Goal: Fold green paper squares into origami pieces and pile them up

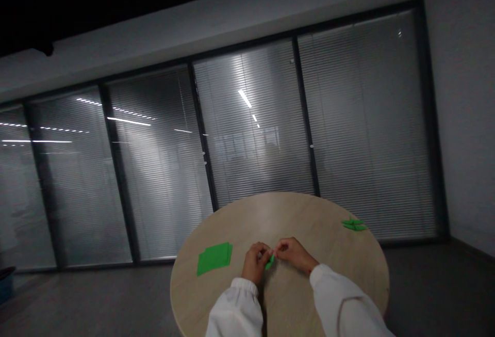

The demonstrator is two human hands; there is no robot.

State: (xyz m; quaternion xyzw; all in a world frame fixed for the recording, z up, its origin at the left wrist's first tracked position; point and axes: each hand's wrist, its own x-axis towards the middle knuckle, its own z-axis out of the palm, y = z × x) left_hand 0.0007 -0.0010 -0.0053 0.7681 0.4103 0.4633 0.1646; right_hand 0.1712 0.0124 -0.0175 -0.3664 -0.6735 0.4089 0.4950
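Both my hands meet over the middle of a round light-wood table. My left hand and my right hand each pinch a small folded piece of green paper held between them just above the tabletop. White sleeves cover both arms. A small stack of flat green paper sheets lies on the table to the left of my left hand. A folded green paper figure rests near the table's far right edge.
Behind the table stands a wall of glass panels with closed grey blinds and dark frames. A grey floor surrounds the table. A white wall is on the right. The room is dim.
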